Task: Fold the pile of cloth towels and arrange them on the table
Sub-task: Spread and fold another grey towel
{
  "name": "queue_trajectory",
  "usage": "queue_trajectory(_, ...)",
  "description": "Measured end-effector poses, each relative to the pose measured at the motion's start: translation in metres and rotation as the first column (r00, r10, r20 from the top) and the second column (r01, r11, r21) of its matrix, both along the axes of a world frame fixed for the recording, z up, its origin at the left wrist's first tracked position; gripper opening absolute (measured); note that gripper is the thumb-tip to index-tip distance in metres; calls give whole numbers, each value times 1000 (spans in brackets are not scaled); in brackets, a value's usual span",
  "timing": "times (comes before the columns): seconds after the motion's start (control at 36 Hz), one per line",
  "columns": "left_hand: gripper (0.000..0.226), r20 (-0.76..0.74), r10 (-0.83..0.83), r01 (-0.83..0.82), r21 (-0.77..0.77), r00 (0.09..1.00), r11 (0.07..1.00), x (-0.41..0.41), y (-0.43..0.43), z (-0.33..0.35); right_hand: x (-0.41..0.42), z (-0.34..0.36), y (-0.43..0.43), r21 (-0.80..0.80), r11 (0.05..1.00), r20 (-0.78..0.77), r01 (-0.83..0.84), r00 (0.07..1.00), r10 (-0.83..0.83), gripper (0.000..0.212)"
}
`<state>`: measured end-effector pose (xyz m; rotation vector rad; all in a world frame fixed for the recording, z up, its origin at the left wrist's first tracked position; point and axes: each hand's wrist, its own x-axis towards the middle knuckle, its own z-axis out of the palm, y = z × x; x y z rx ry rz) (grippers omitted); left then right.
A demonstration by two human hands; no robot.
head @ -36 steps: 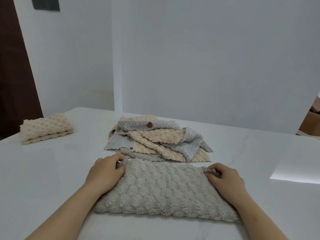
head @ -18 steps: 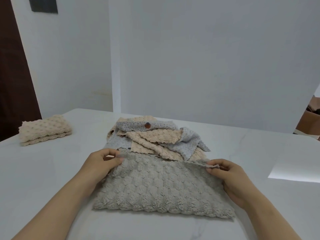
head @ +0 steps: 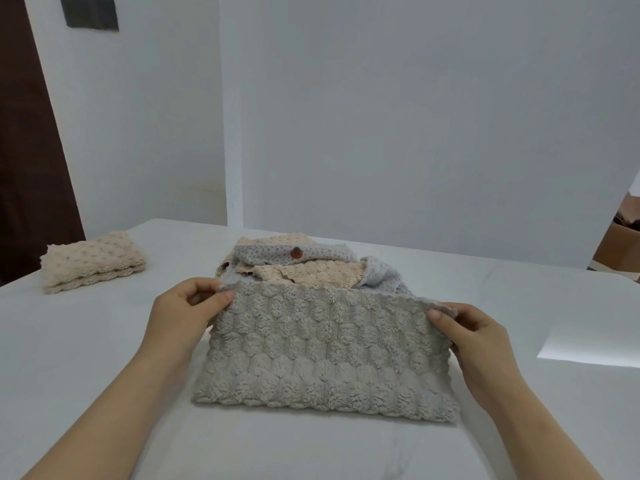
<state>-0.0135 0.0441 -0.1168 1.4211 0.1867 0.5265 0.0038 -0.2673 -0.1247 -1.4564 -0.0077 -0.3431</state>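
**Head view: grey towel pinched at both far corners, fold pending**

Head camera shows the grey towel (head: 322,355) lying on the counter (head: 104,341) with its long axis running left to right across the person. Left hand (head: 187,317) pinches the towel's far-left corner and right hand (head: 474,337) pinches its far-right corner, thumbs on top. The far edge is raised off the counter and the near edge rests flat.

Both hands sit at equal reach, one per end, so the fold probably brings the far edge toward the near edge. Nothing lies on the near side to block that.

The unfolded pile (head: 304,268) of beige and pale blue towels sits just behind the grey towel, its front hidden by the raised edge, so I cannot tell whether they touch. One folded beige towel (head: 91,261) sits well apart, beyond the grey towel's left end. Most of the task looks undone.
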Motion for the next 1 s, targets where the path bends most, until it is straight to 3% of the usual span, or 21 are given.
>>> queue_trajectory(0.28, 24, 59, -22, 18, 55, 998, 998, -5, -1, 7, -3, 9, 2, 52, 998, 57, 36, 998, -39, 23)
queue_trajectory(0.44, 26, 57, -41, 40, 31, 998, 999, -8, -2, 13, -7, 18, 3, 57, 997, 51, 43, 998, -46, 19)
queue_trajectory(0.61, 21, -160, -237, 208, -176, 958, 962, -11, 0, 20, -13, 30, 0, 21, 999, -51, 30, 998, -29, 9)
queue_trajectory(0.69, 17, -289, -289, 246, -178, 913, 953, -11, 0, 15, -14, 29, -2, -18, 999, -186, -32, 982, 28, 4)
queue_trajectory(0.83, 15, -360, -192, 266, 169, 913, 949, -1, 1, -11, -12, 12, -2, -47, 995, -374, -92, 925, 68, 21)
queue_trajectory(0.92, 9, -400, -196, 359, 390, 895, 848, 0, 1, -18, -9, 4, -5, -162, 981, -391, -105, 920, 34, 39)
queue_trajectory(1.0, 23, -393, -176, 405, 634, 903, 659, 0, 1, -20, -7, 0, -5, -332, 936, -354, -120, 935, -5, 53)
